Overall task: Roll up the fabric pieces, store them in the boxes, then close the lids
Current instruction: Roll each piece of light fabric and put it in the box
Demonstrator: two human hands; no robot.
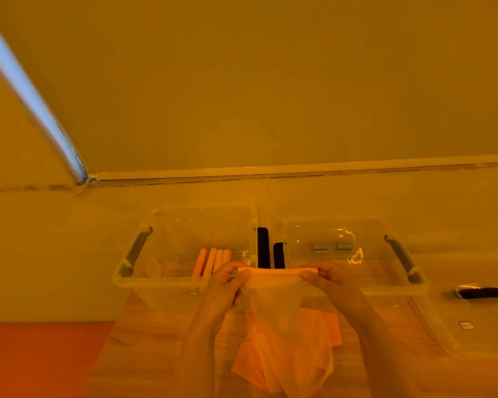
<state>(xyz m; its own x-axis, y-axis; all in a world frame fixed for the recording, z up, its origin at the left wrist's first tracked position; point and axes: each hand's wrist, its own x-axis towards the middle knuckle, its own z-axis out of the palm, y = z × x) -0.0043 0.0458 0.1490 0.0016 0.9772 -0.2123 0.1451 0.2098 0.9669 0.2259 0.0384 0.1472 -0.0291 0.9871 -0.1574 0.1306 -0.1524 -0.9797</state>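
Loose fabric pile lies on surface below hands. Fabric piece is pinched at its rolled top edge by left hand and right hand, just before left box and right box; four rolls are stored in left box.

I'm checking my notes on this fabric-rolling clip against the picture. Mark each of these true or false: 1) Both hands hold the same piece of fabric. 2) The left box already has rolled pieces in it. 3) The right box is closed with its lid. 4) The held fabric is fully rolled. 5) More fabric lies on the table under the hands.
1) True: the left hand and right hand pinch the two ends of one fabric piece.
2) True: several rolls lie in the left box.
3) False: the right box is open; a lid lies beside it.
4) False: only its top edge is rolled; the rest hangs down.
5) True: an orange fabric pile lies there.
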